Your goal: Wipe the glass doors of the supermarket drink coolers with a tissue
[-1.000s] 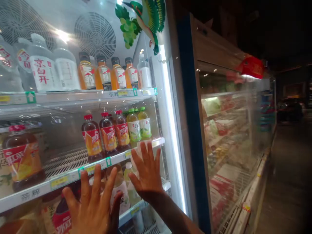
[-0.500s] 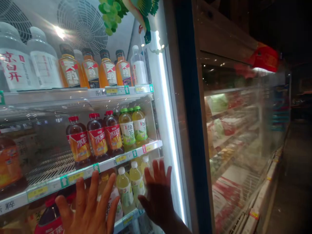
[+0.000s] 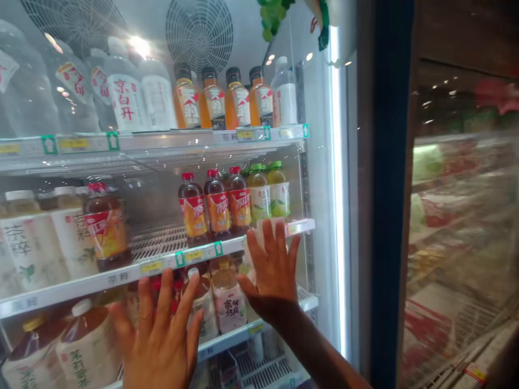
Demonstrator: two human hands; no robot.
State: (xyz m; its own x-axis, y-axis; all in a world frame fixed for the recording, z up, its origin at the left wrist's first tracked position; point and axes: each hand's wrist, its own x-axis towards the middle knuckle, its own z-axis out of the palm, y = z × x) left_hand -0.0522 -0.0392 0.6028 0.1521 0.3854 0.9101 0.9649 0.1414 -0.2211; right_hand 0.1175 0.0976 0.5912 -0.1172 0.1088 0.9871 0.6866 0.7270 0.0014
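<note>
While two big bottles (image 3: 85, 348) stood low, just left of the left hand (image 3: 158, 337), some white-label bottles (image 3: 24, 243) and one red bottle (image 3: 106, 229) sat up and left of it, on the middle shelf (image 3: 73, 289); the left hand had its fingers spread wide; up above the gap between the hands stood three red-capped bottles (image 3: 218, 210); lower down, right between the hands, was a round bottle (image 3: 229, 305) with a white label; the right hand (image 3: 273, 270) had its fingers spread too, and it was up higher than the other one; I could not tell if either palm touched the glass (image 3: 150, 173); two green-capped bottles (image 3: 279, 194) stood just above the right fingertips; a long bright light (image 3: 338, 189) shone to the right of that hand; past it stood a dark post (image 3: 389, 189) and blurry food shelves (image 3: 458, 216).
</note>
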